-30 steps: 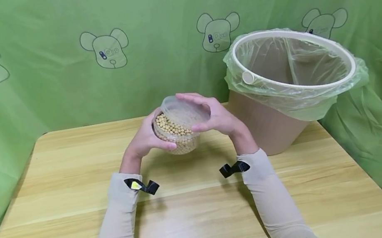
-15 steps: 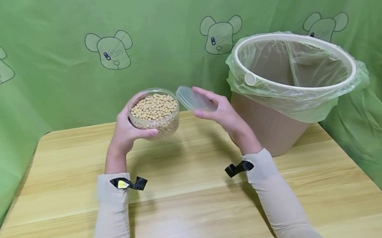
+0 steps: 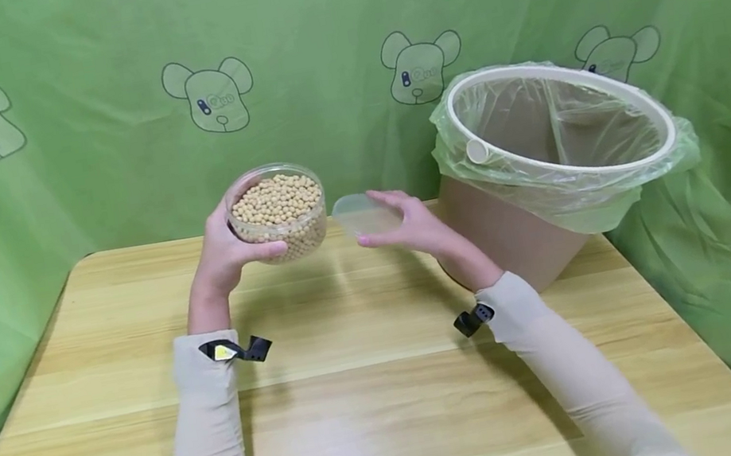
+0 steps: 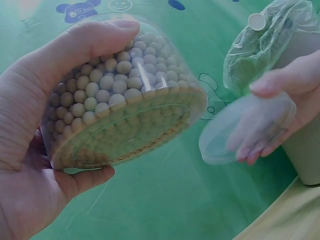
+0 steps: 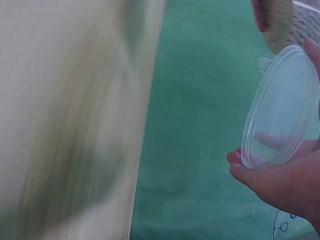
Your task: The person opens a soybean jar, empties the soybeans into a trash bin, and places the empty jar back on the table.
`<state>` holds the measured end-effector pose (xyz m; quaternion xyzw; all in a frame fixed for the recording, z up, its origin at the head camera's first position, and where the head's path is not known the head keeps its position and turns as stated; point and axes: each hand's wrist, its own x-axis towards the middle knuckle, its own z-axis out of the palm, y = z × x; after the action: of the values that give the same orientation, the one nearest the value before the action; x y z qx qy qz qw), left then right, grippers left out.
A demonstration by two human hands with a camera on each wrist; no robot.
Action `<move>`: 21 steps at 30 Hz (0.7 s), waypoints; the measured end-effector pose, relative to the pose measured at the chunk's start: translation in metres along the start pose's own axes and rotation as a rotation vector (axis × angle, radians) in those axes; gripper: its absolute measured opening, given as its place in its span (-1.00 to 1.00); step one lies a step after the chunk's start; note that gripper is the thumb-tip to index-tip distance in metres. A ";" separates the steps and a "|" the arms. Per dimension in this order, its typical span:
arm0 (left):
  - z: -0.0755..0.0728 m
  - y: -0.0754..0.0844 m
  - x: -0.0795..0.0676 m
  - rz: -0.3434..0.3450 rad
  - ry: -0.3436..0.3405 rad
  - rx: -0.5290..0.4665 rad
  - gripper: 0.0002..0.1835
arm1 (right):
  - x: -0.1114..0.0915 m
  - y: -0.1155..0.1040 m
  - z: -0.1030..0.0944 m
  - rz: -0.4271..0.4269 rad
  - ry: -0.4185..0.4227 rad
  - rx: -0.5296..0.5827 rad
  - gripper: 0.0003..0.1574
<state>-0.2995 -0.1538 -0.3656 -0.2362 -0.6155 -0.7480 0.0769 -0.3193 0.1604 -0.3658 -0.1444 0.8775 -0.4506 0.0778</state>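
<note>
My left hand [image 3: 221,250] grips a clear round plastic tub [image 3: 306,231], thumb across the near side and fingers round the far side. Small round beige beans [image 3: 277,199], which look like soybeans, fill most of it, and its top is uncovered. The left wrist view shows the tub [image 4: 197,97] raised, its underside visible. To its right, my right hand [image 3: 414,221] holds a translucent round lid [image 3: 363,214] by the edge between thumb and fingers, apart from the tub. In the right wrist view the lid [image 5: 280,107] stands on edge in the hand [image 5: 285,185].
A beige trash bin [image 3: 508,236] lined with a green plastic bag [image 3: 572,205] stands at the table's back right, close beside my right hand. Below my hands is the wooden table [image 3: 366,405]. Green printed curtain [image 3: 317,67] hangs behind and at both sides.
The lid has come off the tub and moved right, then tipped flatter and lower. My left hand has carried the tub left and slightly up, away from the lid.
</note>
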 end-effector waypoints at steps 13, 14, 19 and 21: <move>0.004 -0.002 -0.004 -0.016 -0.024 0.032 0.12 | 0.005 0.032 0.023 -0.159 -0.098 -0.348 0.46; 0.004 -0.002 -0.003 -0.014 -0.025 0.033 0.12 | 0.005 0.034 0.025 -0.172 -0.102 -0.376 0.48; 0.003 -0.002 -0.001 -0.011 -0.028 0.036 0.12 | 0.003 0.039 0.030 -0.194 -0.106 -0.529 0.55; 0.003 -0.002 0.001 -0.012 -0.031 0.037 0.12 | 0.003 0.040 0.031 -0.208 -0.097 -0.595 0.56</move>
<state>-0.2998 -0.1499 -0.3667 -0.2425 -0.6317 -0.7332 0.0674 -0.3214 0.1578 -0.4165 -0.2710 0.9467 -0.1722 0.0276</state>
